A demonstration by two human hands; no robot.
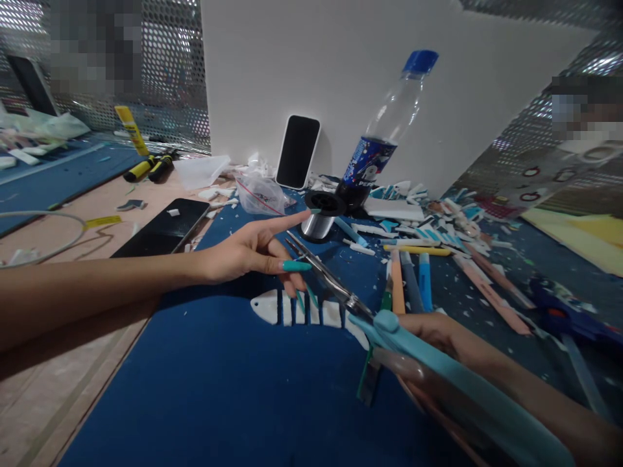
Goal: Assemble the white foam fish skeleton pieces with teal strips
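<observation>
My right hand [433,334] is wrapped round the light-blue handles of long-nose pliers [348,298], whose metal jaws point up and left. My left hand [263,250], with long turquoise nails, is by the jaw tips. Its index finger reaches to a black-flanged spool of silver wire [318,227], while its thumb and other fingers bend together near the jaws. A thin pale line shows there, too small to make out. Beneath the fingers lies a white fish-shaped piece cut in segments [265,307], with a small hole at its left end. A green-handled cutter [370,379] lies under the pliers.
Behind the spool stand a Pepsi bottle [372,155] and a propped phone [298,152]. Another dark phone [163,230] lies left. Several markers [425,282] and many foam scraps [467,220] cover the right side. A blue glue gun [569,318] lies far right.
</observation>
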